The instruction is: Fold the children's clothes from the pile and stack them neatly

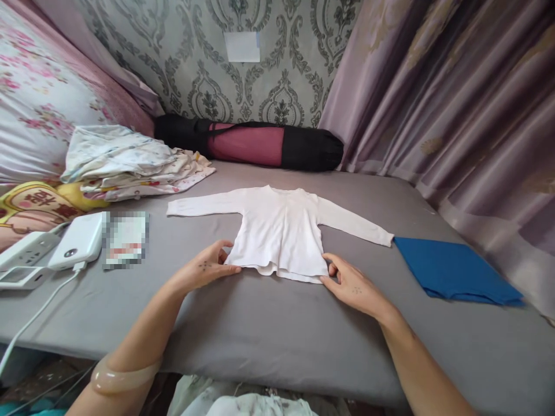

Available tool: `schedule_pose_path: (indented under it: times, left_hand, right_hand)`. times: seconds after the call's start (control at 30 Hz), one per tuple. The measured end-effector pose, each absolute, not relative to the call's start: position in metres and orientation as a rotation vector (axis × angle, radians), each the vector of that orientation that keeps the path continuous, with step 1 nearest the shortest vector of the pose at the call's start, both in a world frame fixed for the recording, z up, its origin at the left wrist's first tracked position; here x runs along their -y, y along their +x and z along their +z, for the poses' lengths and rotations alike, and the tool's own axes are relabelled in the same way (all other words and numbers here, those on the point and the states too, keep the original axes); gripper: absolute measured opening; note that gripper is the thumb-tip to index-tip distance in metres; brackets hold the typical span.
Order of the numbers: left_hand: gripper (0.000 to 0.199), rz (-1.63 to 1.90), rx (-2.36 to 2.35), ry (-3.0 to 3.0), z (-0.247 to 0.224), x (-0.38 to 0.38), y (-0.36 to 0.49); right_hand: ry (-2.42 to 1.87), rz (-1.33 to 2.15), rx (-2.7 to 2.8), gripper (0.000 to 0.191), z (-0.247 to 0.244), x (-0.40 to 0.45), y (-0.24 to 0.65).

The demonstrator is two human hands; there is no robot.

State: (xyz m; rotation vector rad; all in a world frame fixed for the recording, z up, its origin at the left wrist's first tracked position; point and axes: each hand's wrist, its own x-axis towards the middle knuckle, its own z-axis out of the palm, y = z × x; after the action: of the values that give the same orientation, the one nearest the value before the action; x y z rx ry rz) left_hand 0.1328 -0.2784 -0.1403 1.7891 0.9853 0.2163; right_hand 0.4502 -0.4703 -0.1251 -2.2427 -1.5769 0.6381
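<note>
A small white long-sleeved shirt (280, 231) lies spread on the grey sheet (269, 323), its collar toward the wall and its sleeves stretched out to both sides. At the left corner of its hem, my left hand (208, 267) pinches the fabric between thumb and fingers. My right hand (351, 284) grips the right corner of the hem in the same way. Between the hands the hem is slightly wavy, and its front and back layers show a little apart. The right cuff touches or nearly touches a folded blue cloth (455, 270).
Along the wall lies a long black and dark-red bag (247, 143). Folded patterned cloths (130, 162) are piled at the back left. A white power bank (80, 240) with a cable, a power strip (28, 251) and a blurred packet (126, 238) lie at the left. Curtains (455, 104) hang at the right.
</note>
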Motion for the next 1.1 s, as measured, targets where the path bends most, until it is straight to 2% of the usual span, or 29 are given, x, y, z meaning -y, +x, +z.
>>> schedule_pose_path:
  times: [0.37, 0.53, 0.7, 1.0, 1.1]
  left_hand:
    - [0.064, 0.400, -0.871, 1.660, -0.125, 0.287, 0.138]
    - [0.054, 0.456, -0.865, 1.719, -0.124, 0.288, 0.141]
    - [0.048, 0.494, -0.949, 1.683, -0.127, 0.290, 0.149]
    - [0.058, 0.416, -0.893, 1.691, -0.132, 0.289, 0.149]
    - [0.049, 0.472, -0.969, 1.679, -0.131, 0.289, 0.152]
  right_hand:
    - [-2.499, 0.343, 1.477, 0.031, -0.128, 0.464, 0.422]
    - [-2.564, 0.321, 1.509, 0.039, -0.127, 0.463, 0.417]
    - [-2.604, 0.292, 1.479, 0.039, -0.131, 0.460, 0.416]
    - [-2.640, 0.257, 1.470, 0.043, -0.129, 0.458, 0.418]
    - [-2.582, 0.228, 1.447, 0.041, -0.133, 0.457, 0.418]
